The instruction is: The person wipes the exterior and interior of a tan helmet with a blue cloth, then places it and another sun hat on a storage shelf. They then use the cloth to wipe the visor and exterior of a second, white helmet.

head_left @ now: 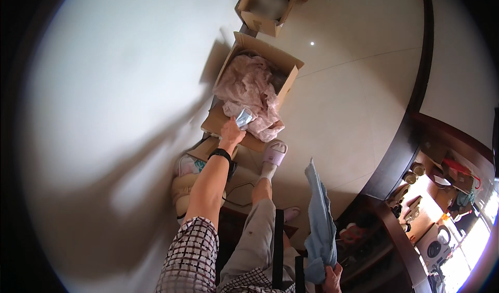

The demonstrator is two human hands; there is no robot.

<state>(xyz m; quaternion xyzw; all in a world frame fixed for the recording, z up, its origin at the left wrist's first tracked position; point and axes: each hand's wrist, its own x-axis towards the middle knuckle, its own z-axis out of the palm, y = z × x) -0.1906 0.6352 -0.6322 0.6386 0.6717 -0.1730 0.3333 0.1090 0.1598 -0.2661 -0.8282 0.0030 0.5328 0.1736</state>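
My left hand (pixel 232 133) reaches forward and is closed on a small shiny silvery-clear packet (pixel 243 117); what is inside cannot be made out. The packet is over the near edge of a crumpled pink cloth (pixel 248 85), thin-looking, which spills out of an open cardboard box (pixel 287 63). Down at the lower right, my right hand (pixel 332 278) grips the bottom end of a light blue cloth (pixel 321 220). That cloth stands up long and narrow beside my leg.
Another open cardboard box (pixel 257 23) stands farther off by the wall. Left of my slippered foot (pixel 274 152) sits a beige bag-like container (pixel 186 186) with cloth in it. A dark wooden cabinet (pixel 387 225) runs along the right, with shoes and small things around it.
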